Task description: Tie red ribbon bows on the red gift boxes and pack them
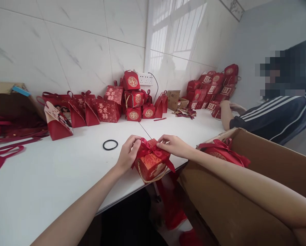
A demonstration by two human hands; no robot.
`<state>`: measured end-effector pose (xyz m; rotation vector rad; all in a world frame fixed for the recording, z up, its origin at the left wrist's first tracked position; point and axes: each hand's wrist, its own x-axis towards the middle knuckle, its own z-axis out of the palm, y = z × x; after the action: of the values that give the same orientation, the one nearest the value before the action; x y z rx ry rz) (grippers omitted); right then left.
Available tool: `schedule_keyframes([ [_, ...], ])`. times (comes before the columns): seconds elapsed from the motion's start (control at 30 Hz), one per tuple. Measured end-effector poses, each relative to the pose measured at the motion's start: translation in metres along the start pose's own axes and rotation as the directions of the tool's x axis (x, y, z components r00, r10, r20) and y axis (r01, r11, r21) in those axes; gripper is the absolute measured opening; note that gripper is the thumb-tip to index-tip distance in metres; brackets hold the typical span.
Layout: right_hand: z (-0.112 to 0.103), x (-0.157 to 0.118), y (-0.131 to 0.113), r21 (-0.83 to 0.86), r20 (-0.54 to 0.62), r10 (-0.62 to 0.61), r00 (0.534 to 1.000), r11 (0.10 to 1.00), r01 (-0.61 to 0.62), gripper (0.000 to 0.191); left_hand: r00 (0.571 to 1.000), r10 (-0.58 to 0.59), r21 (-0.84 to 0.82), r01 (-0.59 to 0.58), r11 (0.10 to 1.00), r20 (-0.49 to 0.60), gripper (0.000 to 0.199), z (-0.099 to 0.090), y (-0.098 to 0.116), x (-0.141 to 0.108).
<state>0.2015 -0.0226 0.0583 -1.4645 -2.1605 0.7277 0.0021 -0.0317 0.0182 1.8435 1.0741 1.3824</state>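
Red gift box (154,171) sits at the front edge of the counter (65,177), between your hands. Your left hand (128,152) pinches a loop of the red bow (152,149) on top; your right hand (173,146) pinches the bow's other side. Gold cord (150,181) hangs across the front. Black ring (110,149) lies left, open carton (219,194) stands right; more red boxes (134,98) line the wall (78,51).

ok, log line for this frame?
left hand: pinches red ribbon bow, left side | right hand: at bow, right side | bow: atop red gift box | box: near white table edge
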Motion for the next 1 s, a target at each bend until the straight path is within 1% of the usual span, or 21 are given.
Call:
schedule_keyframes([
  [0.07, 0.001, -0.001, -0.001, 0.047, 0.014, 0.017, 1.000, 0.999, -0.017, 0.022, 0.991, 0.083, -0.022, -0.081, 0.996, 0.101, 0.027, 0.000, 0.000, -0.001],
  [0.1, 0.001, -0.001, -0.001, 0.083, 0.023, 0.023, 0.999, 0.996, -0.025, 0.022, 0.986, 0.101, -0.021, -0.099, 0.995, 0.131, 0.025, -0.001, 0.000, -0.001],
  [0.2, 0.000, -0.002, -0.002, 0.178, 0.026, 0.019, 0.999, 0.984, -0.023, 0.022, 0.985, 0.094, 0.004, -0.096, 0.995, 0.145, 0.019, -0.002, 0.001, 0.000],
  [0.27, -0.001, -0.003, -0.002, 0.173, 0.011, -0.003, 1.000, 0.985, 0.001, 0.025, 0.986, 0.075, 0.019, -0.079, 0.997, 0.147, 0.016, -0.004, 0.001, 0.002],
  [0.3, -0.002, -0.003, -0.003, 0.147, 0.009, -0.016, 1.000, 0.989, 0.014, 0.030, 0.984, 0.064, 0.018, -0.068, 0.998, 0.167, 0.016, -0.005, 0.002, 0.002],
  [0.37, -0.003, -0.004, -0.004, 0.075, 0.018, -0.041, 0.999, 0.996, 0.039, 0.037, 0.970, 0.041, -0.009, -0.040, 0.999, 0.241, 0.017, -0.008, 0.001, 0.004],
  [0.4, -0.003, -0.004, -0.004, 0.040, 0.020, -0.058, 0.998, 0.998, 0.057, 0.038, 0.958, 0.036, -0.044, -0.024, 0.999, 0.286, 0.018, -0.009, 0.001, 0.004],
  [0.5, -0.003, -0.005, -0.004, -0.013, 0.015, -0.144, 0.989, 0.989, 0.145, 0.028, 0.914, 0.025, -0.210, 0.066, 0.975, 0.405, 0.016, -0.011, 0.001, 0.005],
  [0.57, -0.003, -0.005, -0.004, -0.025, 0.008, -0.202, 0.979, 0.979, 0.202, 0.023, 0.877, -0.002, -0.324, 0.179, 0.929, 0.480, 0.014, -0.010, 0.001, 0.005],
  [0.63, -0.002, -0.004, -0.003, -0.021, 0.009, -0.224, 0.975, 0.974, 0.224, 0.022, 0.838, -0.033, -0.395, 0.291, 0.871, 0.545, 0.014, -0.010, 0.001, 0.005],
  [0.7, -0.002, -0.003, -0.002, -0.009, 0.011, -0.229, 0.973, 0.973, 0.229, 0.022, 0.817, -0.041, -0.438, 0.350, 0.828, 0.575, 0.013, -0.009, 0.002, 0.006],
  [0.8, -0.003, -0.003, -0.002, 0.014, 0.036, -0.232, 0.972, 0.973, 0.232, 0.023, 0.801, -0.041, -0.470, 0.391, 0.791, 0.597, 0.012, -0.010, 0.004, 0.007],
  [0.87, -0.003, -0.004, -0.003, 0.032, 0.060, -0.240, 0.969, 0.971, 0.238, 0.023, 0.791, -0.047, -0.465, 0.405, 0.787, 0.610, 0.013, -0.011, 0.006, 0.007],
  [1.0, -0.002, -0.005, -0.004, 0.029, 0.057, -0.273, 0.960, 0.962, 0.272, 0.021, 0.780, -0.051, -0.382, 0.362, 0.850, 0.624, 0.015, -0.014, 0.011, 0.007],
])
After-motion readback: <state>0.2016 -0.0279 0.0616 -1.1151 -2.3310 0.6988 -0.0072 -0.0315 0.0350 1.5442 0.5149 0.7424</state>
